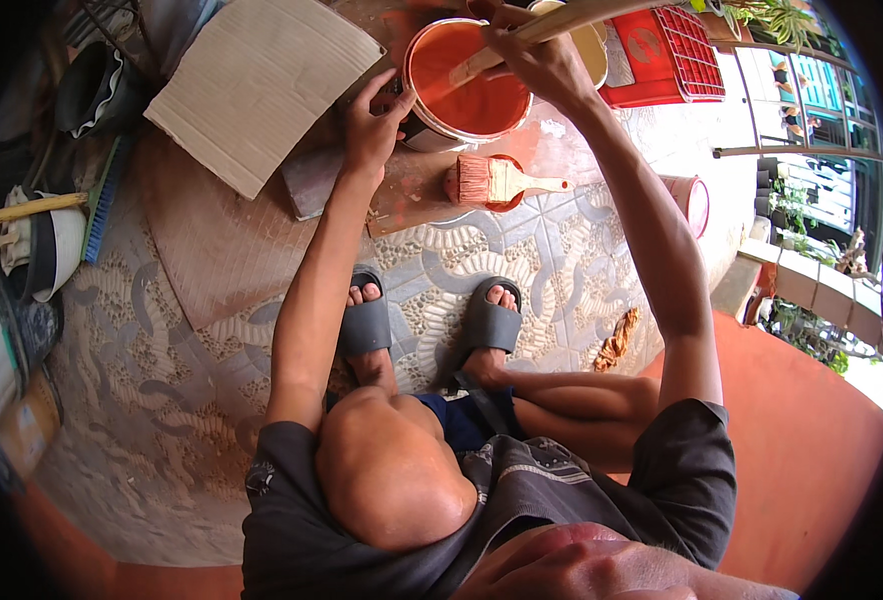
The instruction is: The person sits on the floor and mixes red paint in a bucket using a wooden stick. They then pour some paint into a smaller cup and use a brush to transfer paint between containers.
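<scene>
Wooden stick (550, 24) in paint bucket (469, 137), bucket at 12 o'clock.
Right hand (550, 78): grip closed around the stick at the bucket's 1 o'clock; lower end dips into orange-red paint (482, 105). Left hand (370, 130): grip partly open, fingers spread against the bucket's 9 o'clock side; cannot tell how firmly it holds. Wide brush (507, 183) lies just below the bucket, near its 6 o'clock. Cardboard sheet (267, 85) at 11 o'clock; red crate (652, 60) between 1 and 2.
</scene>
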`<state>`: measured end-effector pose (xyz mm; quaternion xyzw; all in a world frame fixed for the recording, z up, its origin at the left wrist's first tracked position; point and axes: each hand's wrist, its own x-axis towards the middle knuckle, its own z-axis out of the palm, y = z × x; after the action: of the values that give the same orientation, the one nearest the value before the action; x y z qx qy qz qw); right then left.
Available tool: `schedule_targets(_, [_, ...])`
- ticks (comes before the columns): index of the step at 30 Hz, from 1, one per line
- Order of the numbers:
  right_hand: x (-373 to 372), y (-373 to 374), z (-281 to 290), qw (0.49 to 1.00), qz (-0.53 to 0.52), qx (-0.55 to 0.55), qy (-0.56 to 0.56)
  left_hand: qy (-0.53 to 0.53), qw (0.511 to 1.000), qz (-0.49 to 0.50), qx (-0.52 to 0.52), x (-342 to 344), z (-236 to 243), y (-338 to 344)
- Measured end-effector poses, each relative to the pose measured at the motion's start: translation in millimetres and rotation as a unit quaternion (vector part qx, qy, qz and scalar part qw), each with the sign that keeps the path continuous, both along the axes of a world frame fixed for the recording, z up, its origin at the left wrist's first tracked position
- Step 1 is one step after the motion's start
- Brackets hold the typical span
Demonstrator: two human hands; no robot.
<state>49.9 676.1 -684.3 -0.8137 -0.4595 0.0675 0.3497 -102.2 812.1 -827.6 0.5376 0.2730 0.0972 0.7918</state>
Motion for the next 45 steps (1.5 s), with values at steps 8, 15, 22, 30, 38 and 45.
schedule_targets(8, [-6, -15, 7, 0.986, -0.053, 0.001, 0.157, 0.0, 1.0, -0.003, 0.009, 0, -1, 0])
schedule_targets(15, [-8, -63, 69, 0.956, -0.104, 0.131, 0.243, 0.003, 1.0, 0.013, 0.003, 1, 1, -1])
schedule_targets(22, [-15, -111, 114, 0.986, -0.031, 0.106, 0.122, 0.002, 1.0, 0.012, 0.027, -1, 7, -3])
schedule_targets(30, [-20, -90, 87, 0.978, 0.017, 0.145, 0.148, 0.021, 0.999, 0.012, 0.043, -2, 9, -4])
schedule_targets(38, [-28, -41, 67, 0.995, -0.097, -0.036, -0.01, -0.021, 0.972, 0.075, 0.224, 1, 69, -7])
schedule_targets(45, [-39, 18, 42, 0.996, -0.064, -0.06, -0.015, -0.179, 0.946, 0.001, 0.27, 2, 149, -10])
